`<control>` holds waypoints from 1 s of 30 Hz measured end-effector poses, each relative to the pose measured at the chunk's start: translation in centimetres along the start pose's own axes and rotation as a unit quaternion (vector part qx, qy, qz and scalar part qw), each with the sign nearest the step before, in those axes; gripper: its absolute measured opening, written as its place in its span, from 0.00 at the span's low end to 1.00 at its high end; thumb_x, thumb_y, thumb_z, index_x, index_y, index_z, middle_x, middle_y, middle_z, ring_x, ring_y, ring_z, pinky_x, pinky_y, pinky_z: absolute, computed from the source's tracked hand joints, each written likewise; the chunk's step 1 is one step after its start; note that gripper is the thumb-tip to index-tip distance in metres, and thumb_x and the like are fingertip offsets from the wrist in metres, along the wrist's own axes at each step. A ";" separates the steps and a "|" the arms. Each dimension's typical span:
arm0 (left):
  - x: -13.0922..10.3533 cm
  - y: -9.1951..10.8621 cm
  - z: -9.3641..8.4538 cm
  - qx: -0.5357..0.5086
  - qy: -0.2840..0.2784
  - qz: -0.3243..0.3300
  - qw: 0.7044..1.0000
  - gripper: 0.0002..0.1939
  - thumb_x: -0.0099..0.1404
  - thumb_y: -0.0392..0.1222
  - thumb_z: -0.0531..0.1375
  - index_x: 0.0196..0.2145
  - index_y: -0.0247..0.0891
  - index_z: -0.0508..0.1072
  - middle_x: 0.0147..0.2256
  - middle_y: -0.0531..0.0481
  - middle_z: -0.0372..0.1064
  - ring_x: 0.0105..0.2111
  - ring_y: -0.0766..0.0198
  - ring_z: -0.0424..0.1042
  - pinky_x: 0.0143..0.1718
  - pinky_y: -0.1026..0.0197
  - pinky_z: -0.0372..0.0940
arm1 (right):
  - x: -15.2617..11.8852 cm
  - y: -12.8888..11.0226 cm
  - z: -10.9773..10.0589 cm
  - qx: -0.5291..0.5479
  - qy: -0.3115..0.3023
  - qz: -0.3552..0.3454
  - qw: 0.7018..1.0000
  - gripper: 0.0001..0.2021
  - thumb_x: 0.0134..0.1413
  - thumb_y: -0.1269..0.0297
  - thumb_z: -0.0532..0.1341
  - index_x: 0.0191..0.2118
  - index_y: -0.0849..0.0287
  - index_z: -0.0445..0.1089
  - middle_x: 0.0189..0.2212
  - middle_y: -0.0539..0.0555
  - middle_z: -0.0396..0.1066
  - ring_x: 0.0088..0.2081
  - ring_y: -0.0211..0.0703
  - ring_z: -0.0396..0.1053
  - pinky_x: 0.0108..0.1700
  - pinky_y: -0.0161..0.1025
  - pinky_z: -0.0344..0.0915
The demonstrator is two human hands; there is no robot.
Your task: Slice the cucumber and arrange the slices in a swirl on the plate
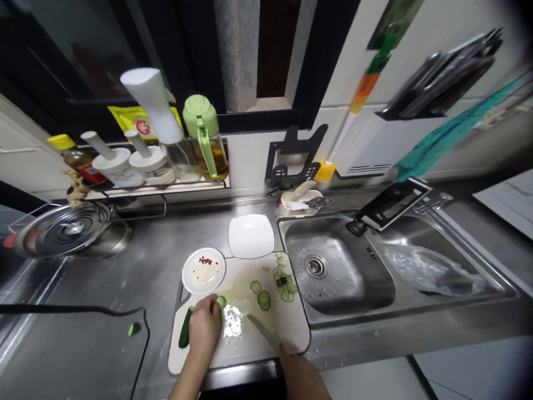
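Observation:
My left hand (205,321) is closed, fingers bent down over a piece of cucumber (221,303) whose pale cut face shows at the fingertips. Left of that hand lies a dark green length of cucumber (185,331); the hand hides whether the two join. My right hand (297,369) grips a knife (263,331), its blade low over the white cutting board (245,347) and pointing up and left. Several thin cucumber slices (264,300) lie mid-board. More slices (285,281) are heaped along the right edge.
A plate with red bits (202,280) overlaps the board's upper left, near a white square dish (251,236). The sink (341,289) adjoins on the right. A cucumber end (134,329) and black cord (144,328) lie left. A lidded pot (70,233) and condiment rack (166,189) stand behind.

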State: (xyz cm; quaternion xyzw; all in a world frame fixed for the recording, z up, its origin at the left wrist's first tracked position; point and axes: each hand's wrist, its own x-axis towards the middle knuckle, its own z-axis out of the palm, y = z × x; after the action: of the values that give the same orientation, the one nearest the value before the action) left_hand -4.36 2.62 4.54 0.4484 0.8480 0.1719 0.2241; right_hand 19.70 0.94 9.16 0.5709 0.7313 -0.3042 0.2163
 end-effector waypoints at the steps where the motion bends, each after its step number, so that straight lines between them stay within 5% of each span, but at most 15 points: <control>1: 0.0 0.3 0.3 -0.010 0.007 0.015 1.000 0.14 0.62 0.39 0.52 0.40 0.37 0.76 0.38 0.44 0.76 0.39 0.58 0.73 0.43 0.60 0.63 | 0.0 0.0 -0.1 0.001 -0.010 0.004 1.000 0.13 0.61 0.62 0.57 0.50 0.57 0.68 0.39 0.55 0.74 0.38 0.44 0.73 0.39 0.42 0.70; 5: 0.7 2.9 1.7 -0.058 -0.031 0.069 0.995 0.15 0.61 0.39 0.54 0.44 0.35 0.74 0.41 0.43 0.74 0.42 0.59 0.71 0.47 0.61 0.62 | -0.6 -0.2 -0.7 0.004 -0.016 0.013 1.000 0.16 0.60 0.57 0.59 0.51 0.57 0.66 0.47 0.55 0.68 0.43 0.43 0.69 0.43 0.46 0.69; 13: 3.0 8.3 4.9 -0.006 -0.113 0.039 0.993 0.10 0.57 0.35 0.58 0.36 0.35 0.75 0.35 0.45 0.71 0.37 0.62 0.69 0.40 0.63 0.58 | -1.8 0.1 -1.1 0.009 -0.002 0.018 1.000 0.17 0.60 0.57 0.59 0.52 0.57 0.65 0.50 0.56 0.66 0.46 0.46 0.68 0.46 0.49 0.68; 23: 3.1 8.9 5.2 -0.040 -0.124 0.040 0.991 0.05 0.57 0.32 0.57 0.27 0.39 0.72 0.27 0.52 0.71 0.29 0.67 0.67 0.31 0.67 0.55 | -0.9 0.2 -0.1 0.015 -0.049 0.017 0.999 0.16 0.59 0.59 0.59 0.51 0.58 0.65 0.45 0.55 0.69 0.42 0.44 0.70 0.43 0.46 0.69; 30: 2.1 7.3 3.7 -0.050 -0.127 0.014 0.991 0.05 0.58 0.34 0.56 0.27 0.40 0.71 0.23 0.55 0.71 0.26 0.68 0.68 0.29 0.67 0.54 | 0.1 -0.6 -2.5 0.004 -0.001 0.028 1.000 0.16 0.60 0.58 0.59 0.52 0.56 0.65 0.50 0.56 0.66 0.46 0.46 0.68 0.45 0.49 0.68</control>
State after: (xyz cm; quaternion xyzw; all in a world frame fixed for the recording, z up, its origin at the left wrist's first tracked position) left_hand 1.52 8.58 4.58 0.4670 0.7965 0.1590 0.3496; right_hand 19.18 2.66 10.98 0.5917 0.7133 -0.3017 0.2236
